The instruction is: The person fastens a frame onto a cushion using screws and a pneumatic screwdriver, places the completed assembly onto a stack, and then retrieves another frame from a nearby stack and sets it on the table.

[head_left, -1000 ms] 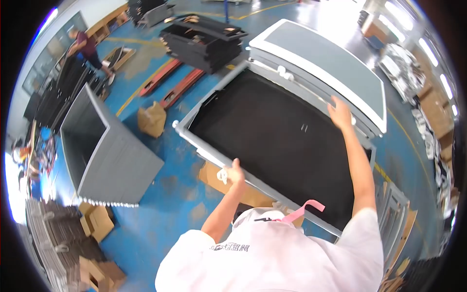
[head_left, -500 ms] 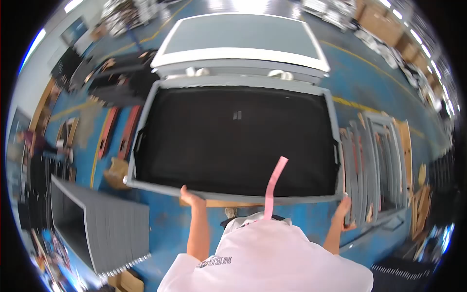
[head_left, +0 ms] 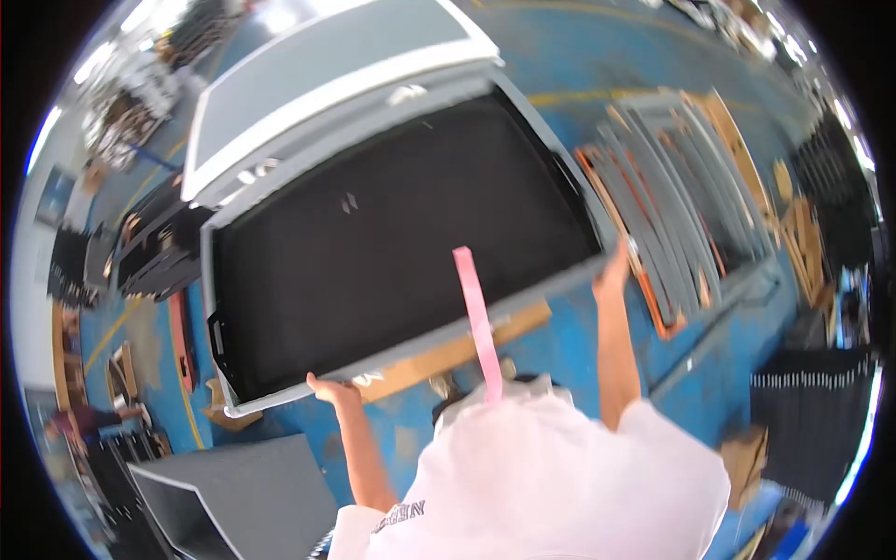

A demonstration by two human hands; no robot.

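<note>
In front of me is a large rectangular grey-rimmed tray (head_left: pixel 401 233) with a black inside and a black slotted piece at each short side. My left hand (head_left: pixel 338 390) grips its near rim toward the left, thumb at the edge and fingers hidden underneath. At the near right corner my right hand (head_left: pixel 611 271) is closed on the rim, its fingers partly hidden. A pink strip (head_left: pixel 474 313) hangs from my collar and covers part of the tray. Beneath the near rim a cardboard-coloured strip (head_left: pixel 448 359) shows.
A white-edged grey panel stack (head_left: pixel 345 70) stands beyond the tray. To the right lie several grey frame pieces (head_left: pixel 672 205). A grey box-like stack (head_left: pixel 252 485) sits at lower left, near a red beam (head_left: pixel 181 341). Another person (head_left: pixel 93 420) is at far left.
My view has turned to the right, so the tray appears tilted, its right end higher. Both hands keep their hold on the rim.
</note>
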